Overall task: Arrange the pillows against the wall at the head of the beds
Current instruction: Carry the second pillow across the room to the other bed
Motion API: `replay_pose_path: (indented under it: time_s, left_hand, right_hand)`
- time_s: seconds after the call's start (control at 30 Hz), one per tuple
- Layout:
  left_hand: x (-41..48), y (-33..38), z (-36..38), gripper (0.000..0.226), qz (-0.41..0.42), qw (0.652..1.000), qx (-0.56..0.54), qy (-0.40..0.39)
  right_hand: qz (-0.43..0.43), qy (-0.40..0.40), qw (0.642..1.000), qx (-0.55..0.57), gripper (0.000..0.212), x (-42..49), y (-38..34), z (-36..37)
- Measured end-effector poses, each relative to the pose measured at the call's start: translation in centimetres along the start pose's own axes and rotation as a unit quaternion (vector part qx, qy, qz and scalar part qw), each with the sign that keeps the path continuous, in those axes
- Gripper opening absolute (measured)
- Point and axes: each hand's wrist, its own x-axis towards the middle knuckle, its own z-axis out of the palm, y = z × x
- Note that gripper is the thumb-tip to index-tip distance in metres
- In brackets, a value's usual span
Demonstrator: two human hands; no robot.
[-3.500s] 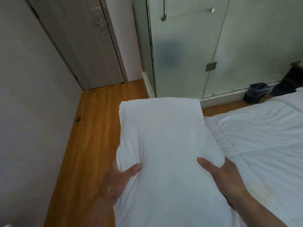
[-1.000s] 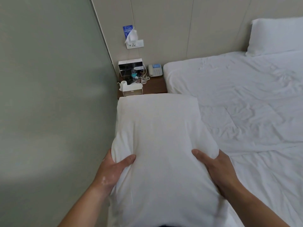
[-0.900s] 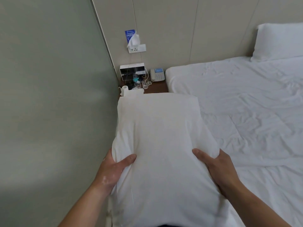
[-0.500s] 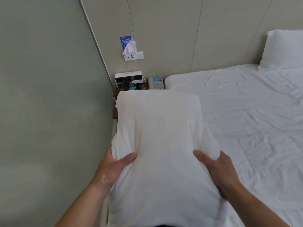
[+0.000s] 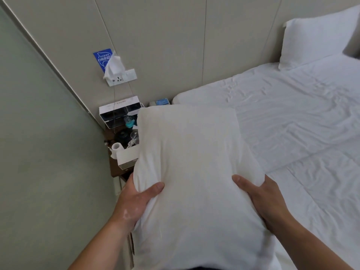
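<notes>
I hold a white pillow (image 5: 192, 162) lengthwise in front of me, over the left edge of the bed. My left hand (image 5: 136, 199) grips its left side, thumb on top. My right hand (image 5: 263, 199) grips its right side the same way. A second white pillow (image 5: 315, 36) leans upright against the beige panelled wall (image 5: 175, 36) at the far right head of the bed. The bed (image 5: 292, 123) has a wrinkled white sheet and its near-left head end is bare.
A small brown nightstand (image 5: 115, 170) sits in the corner left of the bed, crowded with a black-and-white box (image 5: 118, 112), a paper roll (image 5: 116, 147) and a phone (image 5: 160, 102). A wall socket (image 5: 121, 77) holds a tissue. A grey-green wall (image 5: 39, 152) is close on my left.
I have turned from the door and glass partition toward the head of the bed and moved closer to the nightstand. Both hands keep the same grip on the pillow.
</notes>
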Motion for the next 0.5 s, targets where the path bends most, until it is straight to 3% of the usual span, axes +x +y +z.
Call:
replay_pose_path:
  time_s: [0.27, 0.43, 0.5]
  left_hand:
    - [10.7, 4.2, 1.3, 0.084, -0.022, 0.996, 0.006, -0.091]
    - [17.4, 7.5, 4.8, 0.052, -0.034, 0.99, 0.026, -0.137]
    - [20.0, 9.0, 6.5, 0.049, -0.044, 0.985, 0.035, -0.161]
  right_hand:
    - [0.017, 0.076, 0.997, -0.011, 0.035, 6.5, -2.8, 2.9]
    - [0.024, 0.1, 0.995, 0.012, 0.032, 12.5, -3.6, 3.0]
    - [0.024, 0.103, 0.994, 0.021, 0.035, 15.6, -4.3, 2.6]
